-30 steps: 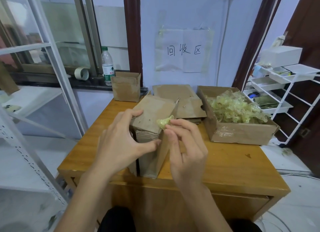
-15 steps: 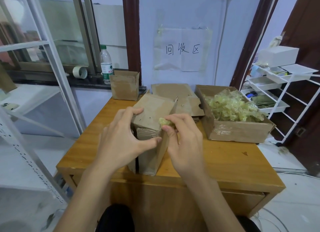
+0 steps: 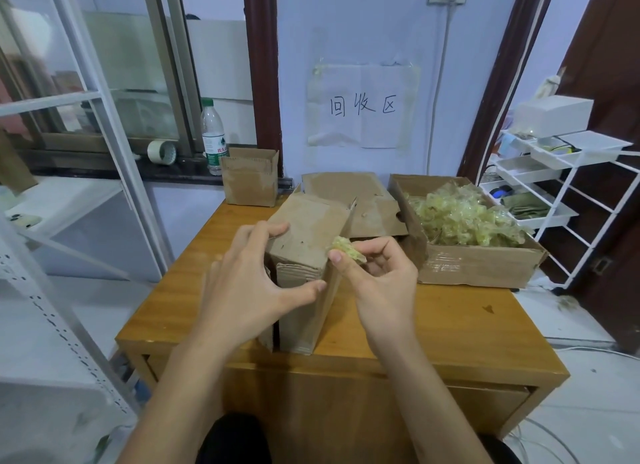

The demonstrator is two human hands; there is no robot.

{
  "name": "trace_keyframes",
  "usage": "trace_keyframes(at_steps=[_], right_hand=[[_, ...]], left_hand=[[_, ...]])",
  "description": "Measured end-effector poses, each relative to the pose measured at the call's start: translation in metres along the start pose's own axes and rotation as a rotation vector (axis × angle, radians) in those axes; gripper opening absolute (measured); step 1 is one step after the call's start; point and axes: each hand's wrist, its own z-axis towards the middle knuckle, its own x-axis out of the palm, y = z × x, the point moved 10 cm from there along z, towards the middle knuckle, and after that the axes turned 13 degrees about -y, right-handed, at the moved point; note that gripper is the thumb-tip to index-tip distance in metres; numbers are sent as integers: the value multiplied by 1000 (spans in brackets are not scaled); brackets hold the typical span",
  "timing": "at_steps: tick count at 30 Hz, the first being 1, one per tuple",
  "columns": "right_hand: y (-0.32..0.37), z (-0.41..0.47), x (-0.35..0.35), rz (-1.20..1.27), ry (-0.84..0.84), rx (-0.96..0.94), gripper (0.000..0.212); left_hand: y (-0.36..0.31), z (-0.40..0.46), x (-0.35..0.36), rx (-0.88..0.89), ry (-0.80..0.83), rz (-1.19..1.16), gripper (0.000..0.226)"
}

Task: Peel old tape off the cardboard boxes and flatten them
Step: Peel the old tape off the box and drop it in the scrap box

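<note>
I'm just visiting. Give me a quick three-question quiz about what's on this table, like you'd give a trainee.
1. True or false: the right hand pinches a wad of peeled tape.
2. What does the left hand grip?
3. The open box on the right holds: A) bottles B) crumpled tape C) paper sheets

Key:
1. True.
2. The cardboard box being worked on, at the middle of the wooden table.
3. B, a tape pile.

Soft even daylight, sharp centre, bowed edges.
</note>
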Motion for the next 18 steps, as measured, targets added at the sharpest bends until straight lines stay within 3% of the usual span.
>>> trace_keyframes(at_steps=[8, 10, 12, 15, 18], right_hand=[[17, -17, 6, 67, 154, -157, 24], [10, -17, 8, 43, 188, -134, 15], [-3, -16, 11, 9, 214, -62, 21], [-15, -17, 13, -72, 228, -59, 29], [-12, -17, 11, -116, 185, -160, 23]], left_hand=[[6, 1, -5, -11, -19, -8, 97], [6, 2, -5, -13, -23, -2, 98], [6, 3, -5, -12, -29, 1, 98], [4, 3, -5, -9, -34, 3, 98], [2, 2, -4, -4, -29, 0, 97]])
